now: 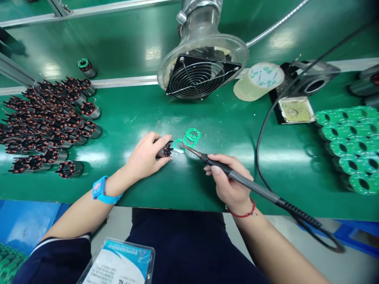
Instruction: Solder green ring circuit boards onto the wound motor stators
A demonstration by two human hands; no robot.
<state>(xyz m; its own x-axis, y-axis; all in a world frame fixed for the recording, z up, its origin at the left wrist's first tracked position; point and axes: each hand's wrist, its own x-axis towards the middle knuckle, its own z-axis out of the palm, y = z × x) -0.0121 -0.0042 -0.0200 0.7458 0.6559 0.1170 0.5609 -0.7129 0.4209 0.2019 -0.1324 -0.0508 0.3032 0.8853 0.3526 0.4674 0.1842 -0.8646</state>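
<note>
My left hand [149, 155] is closed around a motor stator [164, 151], a dark metal cylinder lying on its side with its black-pronged end facing right. In my right hand [232, 177] is a soldering iron [242, 179], held like a pen and pointing left. Its tip meets or hovers over a green ring-shaped circuit board [179, 146] just right of the stator; contact cannot be made out. Further green ring boards [193, 135] lie overlapping behind the tip.
Many wound stators [59, 114] stand at the left, one apart [87, 68] behind them. A fume extractor fan [201, 75] hangs over the back. At right are a tape roll [257, 81], a soldering stand with sponge [296, 110], stators topped with green boards [349, 148] and the iron's cable [260, 142].
</note>
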